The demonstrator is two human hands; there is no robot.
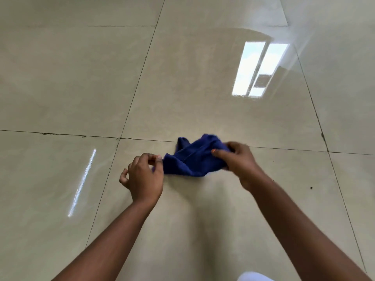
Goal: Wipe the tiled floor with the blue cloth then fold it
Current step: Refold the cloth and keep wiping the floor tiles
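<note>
A rumpled blue cloth [192, 159] is held just above the glossy beige tiled floor [182, 88], near a dark grout line. My left hand [145, 175] pinches the cloth's left corner between thumb and fingertips. My right hand [238, 161] grips the cloth's right side, thumb on top and fingers curled underneath. The cloth is bunched and creased between the two hands, with one flap standing up at the back.
Large beige tiles with dark grout lines spread in all directions. A bright window reflection [257, 69] shines on the floor to the upper right. A small dark speck [311, 187] lies right of my right arm. Something white [253, 276] shows at the bottom edge.
</note>
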